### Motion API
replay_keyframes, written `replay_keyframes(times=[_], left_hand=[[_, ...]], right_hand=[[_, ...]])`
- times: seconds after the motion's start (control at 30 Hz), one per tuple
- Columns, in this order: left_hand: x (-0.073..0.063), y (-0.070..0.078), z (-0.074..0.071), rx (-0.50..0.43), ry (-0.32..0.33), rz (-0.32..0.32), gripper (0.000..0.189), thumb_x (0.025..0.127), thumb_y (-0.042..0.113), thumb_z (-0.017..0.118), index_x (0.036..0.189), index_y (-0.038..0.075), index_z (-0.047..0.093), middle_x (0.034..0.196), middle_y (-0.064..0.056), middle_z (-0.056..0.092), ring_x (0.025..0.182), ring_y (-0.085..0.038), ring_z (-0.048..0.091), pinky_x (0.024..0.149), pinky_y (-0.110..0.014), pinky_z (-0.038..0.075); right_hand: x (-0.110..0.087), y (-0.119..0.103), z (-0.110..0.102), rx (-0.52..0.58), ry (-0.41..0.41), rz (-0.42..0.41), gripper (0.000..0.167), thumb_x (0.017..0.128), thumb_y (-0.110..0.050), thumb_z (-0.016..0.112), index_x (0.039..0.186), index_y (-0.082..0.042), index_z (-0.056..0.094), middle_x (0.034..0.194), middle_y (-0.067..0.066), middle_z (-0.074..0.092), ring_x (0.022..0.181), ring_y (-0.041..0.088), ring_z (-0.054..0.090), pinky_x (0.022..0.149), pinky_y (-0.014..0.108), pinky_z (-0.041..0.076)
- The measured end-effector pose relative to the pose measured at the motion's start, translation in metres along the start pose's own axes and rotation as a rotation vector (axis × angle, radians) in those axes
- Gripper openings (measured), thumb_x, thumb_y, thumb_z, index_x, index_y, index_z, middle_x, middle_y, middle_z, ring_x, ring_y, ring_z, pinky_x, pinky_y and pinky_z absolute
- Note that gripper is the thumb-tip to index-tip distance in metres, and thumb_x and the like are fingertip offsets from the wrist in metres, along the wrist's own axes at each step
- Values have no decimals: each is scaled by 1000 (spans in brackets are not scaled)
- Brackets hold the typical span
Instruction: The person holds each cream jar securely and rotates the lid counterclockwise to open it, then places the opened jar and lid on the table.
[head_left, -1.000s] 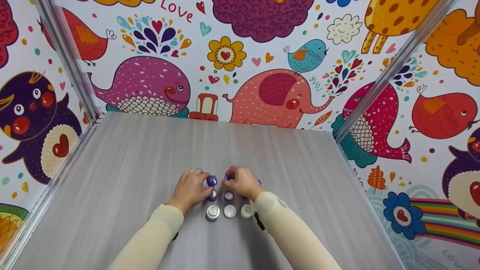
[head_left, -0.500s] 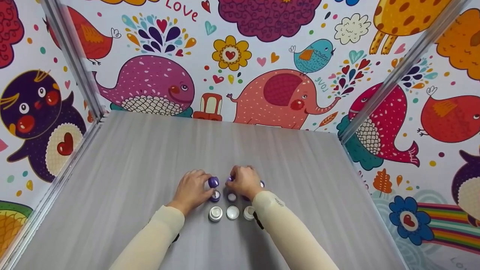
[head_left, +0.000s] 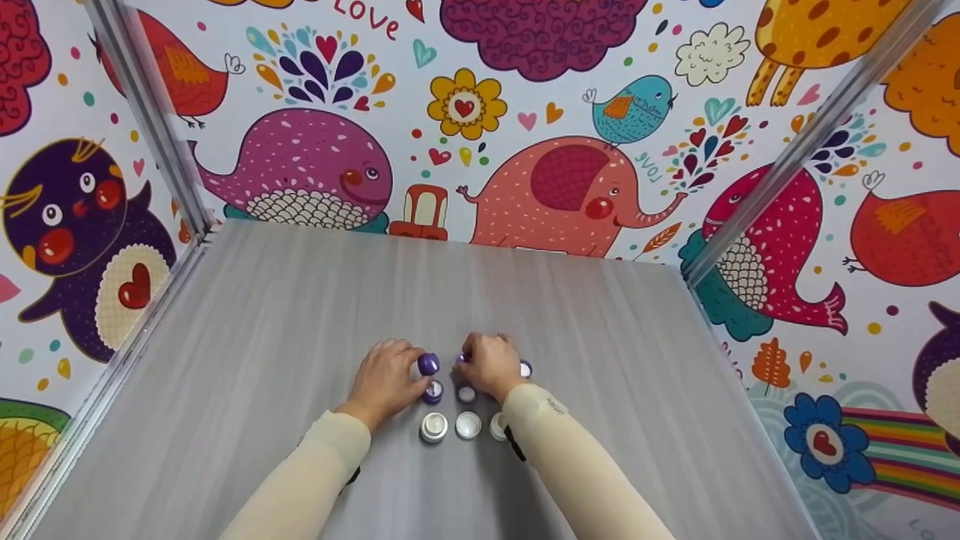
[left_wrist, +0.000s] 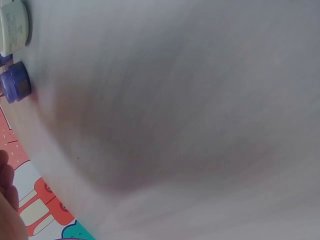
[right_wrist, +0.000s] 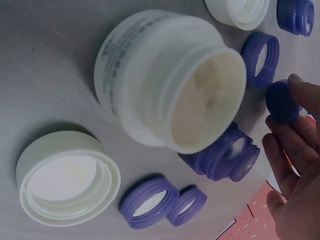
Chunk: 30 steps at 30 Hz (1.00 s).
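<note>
In the head view my left hand (head_left: 384,379) holds a small purple jar (head_left: 428,364) between thumb and fingers. My right hand (head_left: 489,365) pinches a small round purple lid (right_wrist: 281,101), clearest in the right wrist view. Between my hands and body stand another purple jar (head_left: 433,391) and an upturned purple lid (head_left: 466,394). Under the right hand an open purple jar (right_wrist: 220,152) shows only in the right wrist view. The left wrist view catches just the edge of my left hand (left_wrist: 9,195); what it holds is hidden there.
Nearest my body are a white jar (head_left: 433,427), an upturned white lid (head_left: 468,425) and an open white jar (right_wrist: 170,85). Another white lid (right_wrist: 67,177) and two purple lids (right_wrist: 149,202) lie to the right. Patterned walls (head_left: 315,169) border the grey table (head_left: 315,300).
The head view has shifted a little, moving the scene rightward in the picture. The right hand has turned slightly, covering more of its purple lid. The left hand keeps its place at the jar.
</note>
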<state>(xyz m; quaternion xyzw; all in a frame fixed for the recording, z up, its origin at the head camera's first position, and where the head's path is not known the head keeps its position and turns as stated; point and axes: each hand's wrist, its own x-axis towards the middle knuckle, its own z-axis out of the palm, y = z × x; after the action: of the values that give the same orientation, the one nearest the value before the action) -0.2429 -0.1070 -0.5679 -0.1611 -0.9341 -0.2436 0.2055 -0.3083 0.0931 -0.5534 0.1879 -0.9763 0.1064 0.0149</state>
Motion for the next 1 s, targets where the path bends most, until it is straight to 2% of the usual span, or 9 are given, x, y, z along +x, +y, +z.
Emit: replay_keyframes(times=[0.3, 0.47, 0.63, 1.0], left_hand=[[0, 0, -1, 2, -10, -12, 31, 75, 30, 83, 97, 10, 75, 87, 0, 63, 84, -23, 59, 80, -42, 47], [-1, 0, -1, 16, -19, -9, 32, 75, 31, 83, 97, 9, 75, 88, -1, 63, 85, -23, 60, 82, -42, 47], [-1, -1, -1, 10, 3, 9, 32, 74, 30, 83, 96, 8, 75, 87, -2, 63, 84, -25, 60, 82, -43, 47], [-3, -2, -1, 2, 9, 14, 33, 74, 29, 84, 96, 7, 75, 87, -2, 63, 84, -25, 60, 82, -43, 47]], right_hand=[[-1, 0, -3, 17, -1, 26, 30, 74, -33, 82, 92, -14, 69, 81, -2, 69, 82, 22, 67, 102, 42, 39], [-1, 0, -3, -3, -25, 33, 36, 73, -33, 83, 101, -13, 72, 84, -2, 71, 85, 22, 68, 105, 42, 37], [-3, -2, -6, -50, -29, 13, 37, 72, -29, 81, 105, -14, 76, 91, -1, 75, 88, 24, 70, 107, 45, 34], [-6, 0, -6, -173, -19, -74, 25, 71, -23, 79, 96, -17, 79, 88, 1, 74, 88, 28, 68, 106, 48, 35]])
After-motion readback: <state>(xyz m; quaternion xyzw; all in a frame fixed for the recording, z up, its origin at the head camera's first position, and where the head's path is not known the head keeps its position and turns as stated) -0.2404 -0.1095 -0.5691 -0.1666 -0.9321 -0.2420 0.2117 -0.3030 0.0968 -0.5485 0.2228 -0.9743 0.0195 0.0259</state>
